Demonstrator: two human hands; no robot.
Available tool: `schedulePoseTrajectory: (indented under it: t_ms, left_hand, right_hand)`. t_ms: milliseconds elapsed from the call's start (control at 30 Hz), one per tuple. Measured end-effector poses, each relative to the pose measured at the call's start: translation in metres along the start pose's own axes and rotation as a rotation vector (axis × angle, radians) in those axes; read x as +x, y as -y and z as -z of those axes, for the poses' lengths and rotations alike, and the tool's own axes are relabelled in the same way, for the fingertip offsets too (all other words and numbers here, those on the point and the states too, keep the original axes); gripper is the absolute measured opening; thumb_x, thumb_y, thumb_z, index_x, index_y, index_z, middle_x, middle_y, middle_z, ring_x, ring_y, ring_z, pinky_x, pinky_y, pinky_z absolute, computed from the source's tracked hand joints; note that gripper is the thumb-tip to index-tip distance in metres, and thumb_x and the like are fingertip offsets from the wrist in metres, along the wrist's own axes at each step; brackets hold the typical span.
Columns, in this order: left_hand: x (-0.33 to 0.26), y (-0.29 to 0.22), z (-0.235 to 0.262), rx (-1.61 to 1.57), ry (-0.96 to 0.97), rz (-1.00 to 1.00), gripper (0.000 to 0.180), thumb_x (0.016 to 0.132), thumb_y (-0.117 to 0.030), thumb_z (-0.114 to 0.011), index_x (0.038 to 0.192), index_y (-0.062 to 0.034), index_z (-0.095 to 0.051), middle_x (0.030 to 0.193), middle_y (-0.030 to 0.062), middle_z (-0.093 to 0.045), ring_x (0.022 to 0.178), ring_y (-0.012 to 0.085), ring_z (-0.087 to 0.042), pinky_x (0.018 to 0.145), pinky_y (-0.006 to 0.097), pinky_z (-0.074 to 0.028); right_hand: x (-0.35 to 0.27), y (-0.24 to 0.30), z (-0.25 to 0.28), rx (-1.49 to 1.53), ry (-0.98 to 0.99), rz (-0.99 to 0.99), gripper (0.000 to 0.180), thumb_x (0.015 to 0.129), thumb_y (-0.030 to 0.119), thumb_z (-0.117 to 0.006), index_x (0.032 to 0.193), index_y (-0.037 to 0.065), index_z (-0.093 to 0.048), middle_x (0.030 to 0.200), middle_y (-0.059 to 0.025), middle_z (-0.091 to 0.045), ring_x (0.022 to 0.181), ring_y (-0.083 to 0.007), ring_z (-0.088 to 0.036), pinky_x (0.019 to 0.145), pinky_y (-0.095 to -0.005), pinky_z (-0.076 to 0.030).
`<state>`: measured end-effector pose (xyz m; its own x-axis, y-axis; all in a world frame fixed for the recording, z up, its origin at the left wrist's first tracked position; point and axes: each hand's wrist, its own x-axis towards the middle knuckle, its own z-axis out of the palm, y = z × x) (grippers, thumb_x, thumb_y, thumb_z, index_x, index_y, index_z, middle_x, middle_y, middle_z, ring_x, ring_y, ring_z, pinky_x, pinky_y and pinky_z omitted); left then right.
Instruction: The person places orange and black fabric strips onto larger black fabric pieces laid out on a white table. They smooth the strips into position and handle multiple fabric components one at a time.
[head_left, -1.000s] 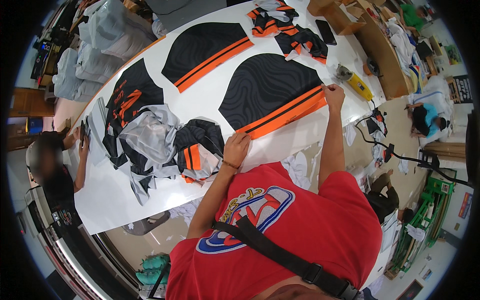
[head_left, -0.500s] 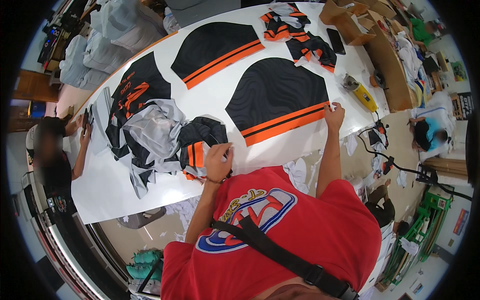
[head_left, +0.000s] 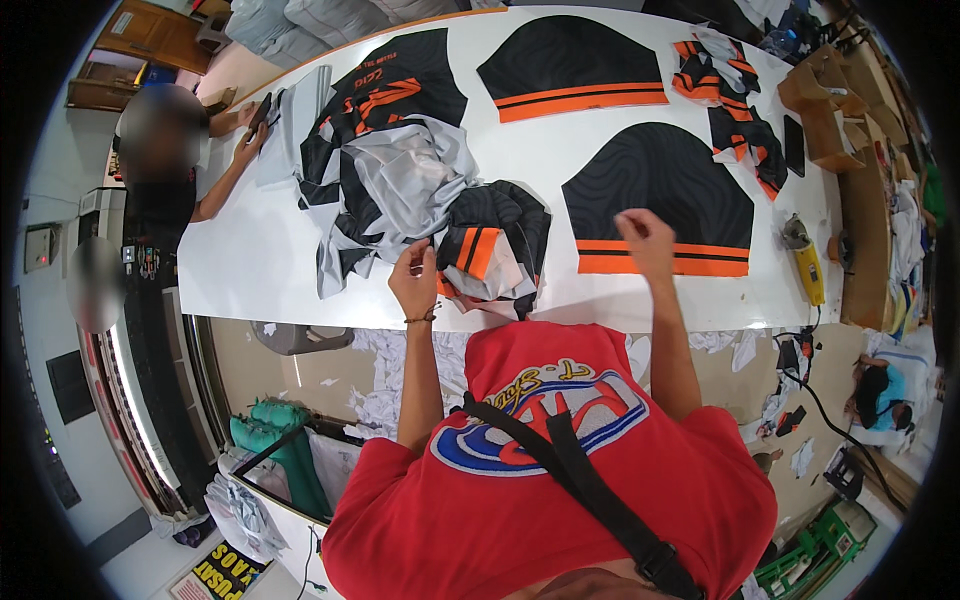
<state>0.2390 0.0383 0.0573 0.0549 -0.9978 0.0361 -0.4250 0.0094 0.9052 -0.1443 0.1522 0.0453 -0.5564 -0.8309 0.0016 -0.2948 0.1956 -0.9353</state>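
My left hand (head_left: pixel 412 283) is at the near edge of a crumpled pile of grey, black and orange fabric pieces (head_left: pixel 410 175). Its fingers are drawn together in a pinch by the grey cloth, and what lies between them is hidden. Over the orange band of a flat black sleeve-shaped fabric panel (head_left: pixel 657 190) hovers my right hand (head_left: pixel 650 243), fingers curled together with nothing visible in them. A second such panel (head_left: pixel 575 65) lies flat behind it. Beside the pile, toward the back, is a black piece with orange print (head_left: pixel 420 70).
A yellow corded power tool (head_left: pixel 808 270) lies at the table's right end, near a black phone (head_left: pixel 794 145) and cardboard boxes (head_left: pixel 825 100). More black-orange pieces (head_left: pixel 740 130) are bunched at back right. At the left edge another person (head_left: pixel 160 190) holds a dark object.
My view has swung, shifting the table rightward in the picture. My right hand has left the panel's right corner and moved left over its orange band. My left hand moved to the pile's grey cloth.
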Motion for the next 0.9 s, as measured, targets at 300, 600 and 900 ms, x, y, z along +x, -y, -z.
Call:
schedulePoseTrajectory:
  t_ms: [300,600,900]
  left_hand:
    - [-0.024,-0.027,-0.029,0.231,0.121,-0.357,0.026,0.079,-0.018,-0.079,0.100,-0.0044,-0.072,0.087,0.0077,-0.067,0.078,0.0219,-0.065,0.071,0.032,-0.053]
    - [-0.025,-0.024,-0.024,0.294,0.179,-0.205,0.018,0.087,-0.020,-0.072,0.095,-0.0040,-0.073,0.083,0.0128,-0.069,0.077,0.0245,-0.068,0.072,0.035,-0.052]
    - [0.004,-0.096,-0.008,0.078,0.091,-0.434,0.022,0.079,0.006,-0.071,0.099,-0.0028,-0.074,0.087,0.0123,-0.072,0.075,0.0229,-0.067,0.070,0.031,-0.052]
  right_hand:
    - [-0.031,0.046,-0.131,-0.022,0.483,0.056,0.024,0.084,0.022,-0.076,0.099,0.003,-0.071,0.081,-0.0085,-0.067,0.072,-0.0187,-0.064,0.068,-0.0313,-0.051]
    - [-0.038,0.058,-0.133,0.243,0.467,0.177,0.011,0.095,0.010,-0.063,0.097,0.001,-0.057,0.082,-0.0037,-0.056,0.071,-0.0105,-0.054,0.065,-0.0269,-0.045]
    - [-0.036,0.110,-0.058,0.489,0.414,0.113,0.006,0.100,0.009,-0.057,0.101,0.005,-0.053,0.081,0.0040,-0.047,0.070,-0.0032,-0.041,0.060,-0.0220,-0.035]
